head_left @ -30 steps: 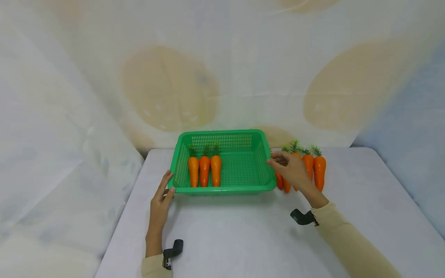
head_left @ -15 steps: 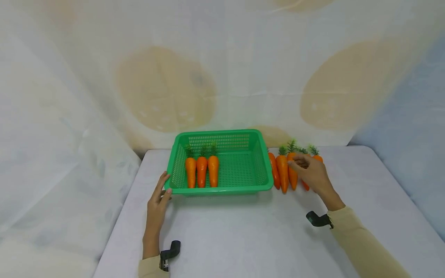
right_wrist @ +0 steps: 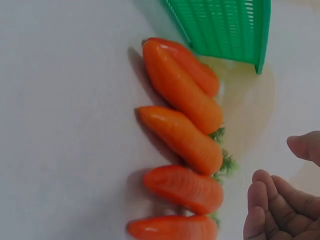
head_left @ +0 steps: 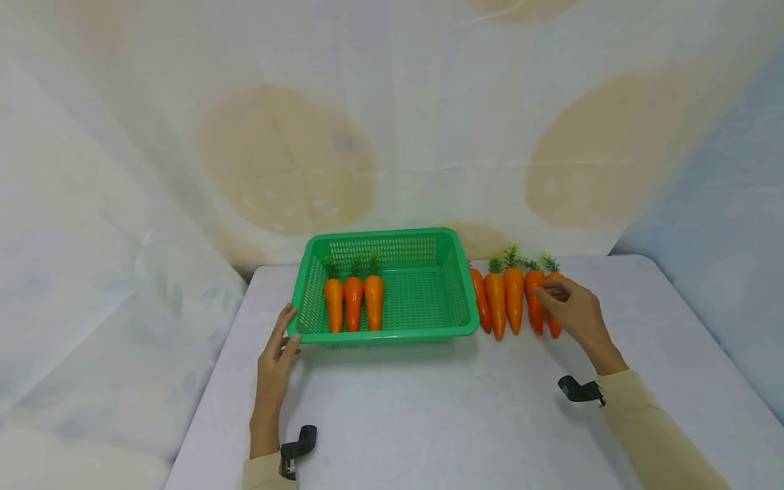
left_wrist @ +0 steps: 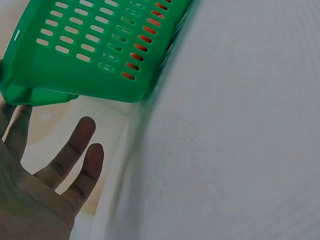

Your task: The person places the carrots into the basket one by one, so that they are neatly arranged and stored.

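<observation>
A green plastic basket (head_left: 392,335) holds three glossy orange carrots (head_left: 353,303) with leafy green tops, side by side on its left. At the near left corner, my left hand (head_left: 273,371) holds the rim, thumb and index finger on it; two other fingers spread free in the left wrist view. My right hand (head_left: 578,309) hovers at the right end of a row of several loose carrots (head_left: 514,299). Its thumb and fingers are apart with nothing between them in the right wrist view, and it partly covers the rightmost carrot (head_left: 554,325) in the head view.
The row of carrots lies on a white-covered table (head_left: 429,408) just right of the basket. A patterned cloth (head_left: 441,136) hangs behind the table's back edge, and a pale cloth (head_left: 704,238) stands along the right side.
My right hand has moved right from beside the basket's right rim, over the loose carrots, to the row's far end. My left hand stays at the basket's corner.
</observation>
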A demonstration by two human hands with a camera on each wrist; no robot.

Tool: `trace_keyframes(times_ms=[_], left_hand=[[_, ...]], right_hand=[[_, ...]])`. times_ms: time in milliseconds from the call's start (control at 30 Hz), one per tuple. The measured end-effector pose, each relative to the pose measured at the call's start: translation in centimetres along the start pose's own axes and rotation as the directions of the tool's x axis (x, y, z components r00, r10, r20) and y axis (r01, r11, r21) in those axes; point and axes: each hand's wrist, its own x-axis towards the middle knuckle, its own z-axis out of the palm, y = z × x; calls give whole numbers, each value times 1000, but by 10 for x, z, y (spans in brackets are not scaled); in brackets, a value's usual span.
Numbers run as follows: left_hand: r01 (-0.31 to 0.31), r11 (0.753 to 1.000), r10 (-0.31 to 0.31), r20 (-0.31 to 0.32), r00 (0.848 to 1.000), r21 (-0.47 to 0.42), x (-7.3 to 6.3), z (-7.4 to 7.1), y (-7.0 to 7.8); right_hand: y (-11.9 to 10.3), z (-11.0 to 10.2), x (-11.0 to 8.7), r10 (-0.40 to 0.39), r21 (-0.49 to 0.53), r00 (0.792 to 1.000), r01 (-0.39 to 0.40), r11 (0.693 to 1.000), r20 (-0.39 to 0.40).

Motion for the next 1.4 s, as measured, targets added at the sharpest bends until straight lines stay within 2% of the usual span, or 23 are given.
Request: trace_keyframes(times_ms=[267, 633, 733, 933, 1133, 1333, 1400], left_hand=[[4, 1000, -4, -6, 1000, 14, 0, -1, 0], [5, 1000, -5, 0, 1000, 7, 0, -1, 1], [4, 1000, -4, -3, 1000, 20, 0, -3, 0], [6, 1000, -6, 1, 1000, 7, 0, -3, -1], [10, 1000, -10, 12, 1000, -15, 0, -1, 1], [11, 1000, -11, 14, 1000, -19, 0, -1, 3], [9, 1000, -9, 13, 1000, -18, 0, -1, 3]], right_hand=[[19, -3, 0, 87, -3, 996, -87, 996, -11], [47, 7, 8, 209, -38, 976, -211, 977, -54], [51, 9, 12, 255, -44, 966, -256, 966, -36], [52, 12, 17, 361, -54, 933, -360, 932, 13], [58, 13, 21, 384, -70, 923, -382, 922, 24], [62, 12, 23, 373, -74, 927, -371, 926, 25], [62, 11, 24, 387, -60, 922, -385, 921, 30]])
